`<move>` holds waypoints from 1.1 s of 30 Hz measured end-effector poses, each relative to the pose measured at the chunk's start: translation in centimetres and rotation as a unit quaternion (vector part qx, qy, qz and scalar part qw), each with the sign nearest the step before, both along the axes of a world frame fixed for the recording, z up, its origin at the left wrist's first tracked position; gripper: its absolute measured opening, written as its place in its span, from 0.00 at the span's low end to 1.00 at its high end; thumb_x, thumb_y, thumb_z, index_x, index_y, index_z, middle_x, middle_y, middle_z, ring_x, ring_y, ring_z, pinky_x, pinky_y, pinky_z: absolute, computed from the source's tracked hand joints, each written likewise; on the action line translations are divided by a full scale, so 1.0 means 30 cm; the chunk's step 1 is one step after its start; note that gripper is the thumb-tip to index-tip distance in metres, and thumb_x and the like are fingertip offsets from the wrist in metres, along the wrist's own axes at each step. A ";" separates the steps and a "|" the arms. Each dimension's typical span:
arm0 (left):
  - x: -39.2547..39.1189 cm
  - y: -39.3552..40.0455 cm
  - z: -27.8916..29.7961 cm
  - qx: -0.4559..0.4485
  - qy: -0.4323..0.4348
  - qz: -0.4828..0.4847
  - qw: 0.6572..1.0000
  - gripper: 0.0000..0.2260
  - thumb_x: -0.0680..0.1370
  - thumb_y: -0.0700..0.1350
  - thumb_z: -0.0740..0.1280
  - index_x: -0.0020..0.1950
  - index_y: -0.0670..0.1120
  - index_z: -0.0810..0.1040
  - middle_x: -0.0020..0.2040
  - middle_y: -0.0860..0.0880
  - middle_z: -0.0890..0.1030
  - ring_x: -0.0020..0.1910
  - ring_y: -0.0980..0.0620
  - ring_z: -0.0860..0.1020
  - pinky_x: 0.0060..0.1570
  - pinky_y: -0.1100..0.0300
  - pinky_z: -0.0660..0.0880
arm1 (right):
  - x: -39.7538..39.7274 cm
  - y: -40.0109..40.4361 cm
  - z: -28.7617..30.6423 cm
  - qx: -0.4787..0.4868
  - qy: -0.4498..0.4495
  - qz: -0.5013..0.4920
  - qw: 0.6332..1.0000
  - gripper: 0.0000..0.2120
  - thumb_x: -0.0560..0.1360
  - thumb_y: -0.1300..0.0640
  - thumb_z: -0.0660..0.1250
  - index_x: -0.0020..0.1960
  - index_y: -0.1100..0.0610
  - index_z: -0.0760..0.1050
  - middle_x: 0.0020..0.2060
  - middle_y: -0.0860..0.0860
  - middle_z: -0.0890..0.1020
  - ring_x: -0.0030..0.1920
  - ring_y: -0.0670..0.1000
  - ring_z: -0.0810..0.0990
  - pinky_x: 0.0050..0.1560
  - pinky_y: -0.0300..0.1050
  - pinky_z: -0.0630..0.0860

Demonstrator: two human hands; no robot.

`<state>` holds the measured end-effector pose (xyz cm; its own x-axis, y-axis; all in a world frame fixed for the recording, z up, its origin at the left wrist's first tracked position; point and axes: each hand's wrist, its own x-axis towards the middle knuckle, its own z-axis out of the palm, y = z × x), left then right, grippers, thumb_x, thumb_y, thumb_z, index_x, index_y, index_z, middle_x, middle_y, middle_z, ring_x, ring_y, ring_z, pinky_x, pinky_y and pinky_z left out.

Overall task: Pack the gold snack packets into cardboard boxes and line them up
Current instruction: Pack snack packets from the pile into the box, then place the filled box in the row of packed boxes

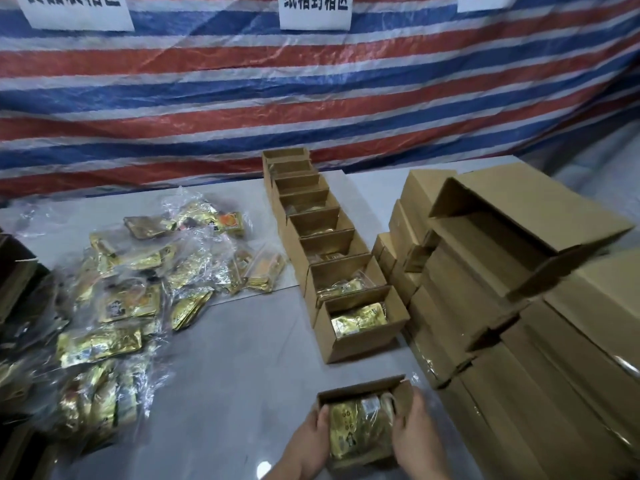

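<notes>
While both hands clasp the filled box at the near edge of the desk, the left hand gripping its left wall and the right hand curled over its right wall, the gold packets inside bulge above the rim. Tilting it on the way to the row of boxes could spill them. Setting it down crooked could nudge the nearest filled box out of line or bump the stack of flat cartons just beside the row.
</notes>
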<state>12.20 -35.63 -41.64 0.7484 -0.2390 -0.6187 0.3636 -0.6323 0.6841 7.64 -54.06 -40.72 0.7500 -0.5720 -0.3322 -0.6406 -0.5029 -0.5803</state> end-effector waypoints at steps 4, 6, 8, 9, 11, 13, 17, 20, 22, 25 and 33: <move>0.052 -0.130 0.030 -0.062 0.052 0.050 0.995 0.23 0.84 0.58 0.46 0.73 0.50 0.67 0.64 0.47 0.77 0.56 0.49 0.79 0.50 0.59 0.77 | 0.064 -0.110 -0.005 -0.041 0.022 0.009 0.999 0.32 0.77 0.60 0.65 0.78 0.56 0.56 0.70 0.57 0.72 0.65 0.59 0.76 0.61 0.49 0.74; 0.088 -0.168 0.046 -0.089 0.078 0.084 0.989 0.24 0.83 0.59 0.45 0.69 0.48 0.70 0.54 0.48 0.79 0.43 0.54 0.78 0.37 0.63 0.75 | 0.118 -0.141 -0.002 -0.065 0.020 0.019 0.997 0.32 0.77 0.59 0.66 0.77 0.58 0.56 0.68 0.58 0.73 0.62 0.60 0.78 0.57 0.49 0.75; 0.131 -0.195 0.049 -0.114 0.092 0.104 0.984 0.25 0.83 0.60 0.45 0.68 0.49 0.71 0.55 0.47 0.80 0.44 0.54 0.77 0.39 0.62 0.73 | 0.177 -0.168 -0.002 -0.076 0.019 0.028 0.997 0.33 0.77 0.58 0.67 0.77 0.58 0.55 0.67 0.59 0.73 0.62 0.59 0.78 0.57 0.50 0.75; 0.151 -0.205 0.052 -0.124 0.098 0.109 0.981 0.25 0.83 0.61 0.45 0.69 0.50 0.70 0.56 0.47 0.80 0.45 0.54 0.77 0.41 0.62 0.72 | 0.205 -0.177 -0.001 -0.076 0.021 0.030 0.996 0.34 0.77 0.58 0.68 0.78 0.59 0.55 0.68 0.59 0.73 0.63 0.59 0.77 0.58 0.51 0.75; 0.191 -0.221 0.054 -0.125 0.104 0.118 0.980 0.25 0.83 0.61 0.44 0.72 0.51 0.67 0.60 0.47 0.78 0.48 0.52 0.77 0.42 0.62 0.72 | 0.248 -0.191 -0.003 -0.070 0.018 0.033 0.997 0.36 0.77 0.57 0.68 0.78 0.59 0.54 0.69 0.59 0.72 0.64 0.59 0.76 0.60 0.52 0.74; 0.223 -0.229 0.046 -0.106 0.093 0.126 0.982 0.26 0.83 0.61 0.44 0.76 0.50 0.61 0.68 0.45 0.73 0.58 0.47 0.76 0.47 0.57 0.74 | 0.285 -0.198 -0.006 -0.074 0.020 0.045 0.996 0.36 0.77 0.56 0.68 0.78 0.59 0.54 0.69 0.59 0.71 0.65 0.60 0.76 0.61 0.52 0.74; 0.241 -0.240 0.038 -0.110 0.049 0.131 0.984 0.24 0.84 0.57 0.45 0.79 0.51 0.51 0.76 0.43 0.64 0.72 0.41 0.66 0.70 0.45 0.66 | 0.329 -0.208 -0.010 -0.084 0.028 0.066 0.994 0.35 0.78 0.54 0.67 0.78 0.59 0.53 0.70 0.59 0.70 0.65 0.59 0.76 0.61 0.52 0.74; 0.238 -0.250 0.046 -0.111 0.020 0.132 0.985 0.23 0.85 0.54 0.45 0.79 0.51 0.52 0.76 0.45 0.65 0.73 0.42 0.65 0.72 0.43 0.63 | 0.325 -0.214 -0.014 -0.089 0.027 0.074 0.993 0.37 0.78 0.52 0.68 0.78 0.59 0.53 0.70 0.58 0.71 0.65 0.58 0.76 0.59 0.50 0.75; 0.234 -0.248 0.056 -0.112 0.023 0.126 0.985 0.23 0.85 0.54 0.45 0.80 0.51 0.52 0.76 0.45 0.64 0.74 0.43 0.64 0.72 0.43 0.62 | 0.321 -0.218 -0.015 -0.086 0.026 0.077 0.993 0.37 0.78 0.50 0.68 0.79 0.59 0.52 0.70 0.58 0.71 0.65 0.57 0.75 0.58 0.49 0.75; 0.234 -0.224 0.073 -0.113 0.034 0.120 0.986 0.25 0.84 0.56 0.46 0.80 0.49 0.49 0.77 0.45 0.61 0.74 0.43 0.64 0.72 0.44 0.62 | 0.316 -0.218 0.002 -0.099 0.038 0.084 0.991 0.38 0.78 0.44 0.65 0.79 0.60 0.52 0.72 0.57 0.68 0.68 0.57 0.73 0.60 0.49 0.74; 0.277 0.056 0.148 -0.058 -0.033 0.138 0.988 0.24 0.83 0.57 0.52 0.76 0.47 0.62 0.72 0.47 0.70 0.67 0.50 0.70 0.61 0.61 0.64 | 0.376 -0.010 0.123 -0.176 -0.081 0.149 0.970 0.22 0.78 0.48 0.64 0.66 0.61 0.73 0.60 0.57 0.77 0.60 0.58 0.76 0.60 0.53 0.74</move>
<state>20.52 -33.96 -37.20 0.8332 -0.0862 -0.5463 0.4628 -0.4321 0.7740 18.93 -54.35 -37.03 0.9252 -0.3789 -0.0186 -0.3512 -0.8369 -0.4199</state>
